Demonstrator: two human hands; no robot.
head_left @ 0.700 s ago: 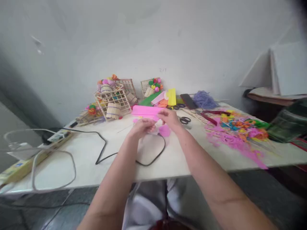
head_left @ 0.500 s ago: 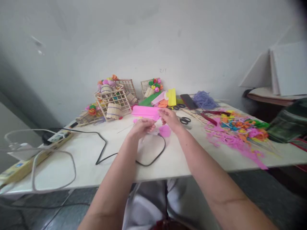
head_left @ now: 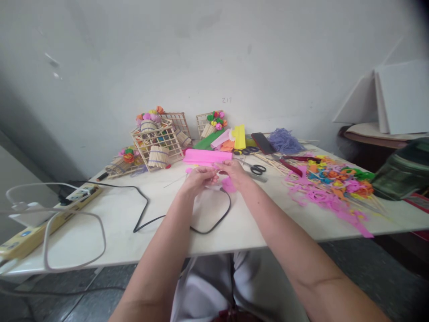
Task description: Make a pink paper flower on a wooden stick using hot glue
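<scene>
My left hand (head_left: 198, 177) and my right hand (head_left: 233, 172) meet over the middle of the white table (head_left: 234, 223), fingers pinched together on a small pink paper piece (head_left: 228, 184). The fingertips touch each other around it. A thin stick (head_left: 174, 180) lies just left of my left hand. Right behind the hands lies a folded pink sheet (head_left: 208, 156).
Stick baskets with paper flowers (head_left: 156, 141) stand at the back. Black scissors (head_left: 255, 169), red pliers (head_left: 295, 162), a phone (head_left: 263, 142) and purple shreds (head_left: 284, 140) lie back right. Coloured flowers and pink scraps (head_left: 331, 183) cover the right. A black cable (head_left: 147, 203) and power strip (head_left: 50, 214) lie left.
My right hand has come down from beside the pink sheet toward my left hand, closing on the small pink piece. The view tilted slightly.
</scene>
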